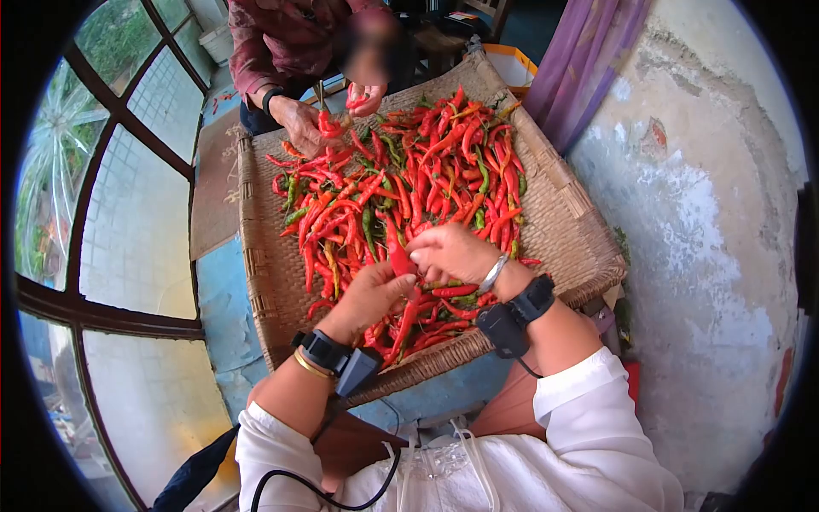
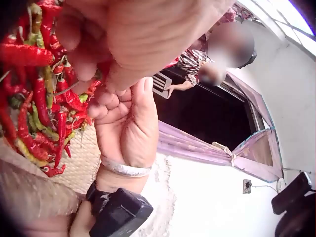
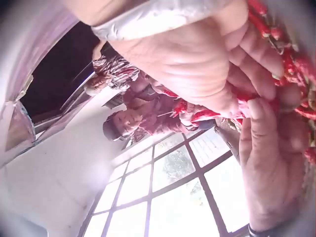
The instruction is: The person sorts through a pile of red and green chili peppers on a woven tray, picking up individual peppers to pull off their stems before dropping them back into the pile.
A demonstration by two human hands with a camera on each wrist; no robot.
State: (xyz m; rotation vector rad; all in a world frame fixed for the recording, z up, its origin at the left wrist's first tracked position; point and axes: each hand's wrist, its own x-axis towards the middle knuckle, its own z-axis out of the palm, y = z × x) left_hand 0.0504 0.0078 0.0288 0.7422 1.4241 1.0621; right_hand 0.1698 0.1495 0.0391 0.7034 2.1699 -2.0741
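Note:
Between my two hands is a red chili pepper (image 1: 398, 256), held over the heap of peppers. My left hand (image 1: 371, 300) pinches its lower part, with the thumb laid across the front. From the other side, my right hand (image 1: 461, 254), with a silver bangle at the wrist, grips the pepper with thumb and curled fingers. In the right wrist view the left thumb presses against the red pepper (image 3: 243, 106), right beside the right fingertips; the fingers hide much of it. Below lies a heap of mostly red chili peppers (image 1: 439, 162), some green, in a woven tray (image 1: 559, 213).
Across the tray another person's hand (image 1: 299, 124) holds red peppers near the far left corner. Windows (image 1: 136, 230) stand along the left. A rough plaster wall (image 1: 682, 213) and a purple curtain (image 1: 589, 68) are at the right. A cable (image 1: 341, 503) runs over my lap.

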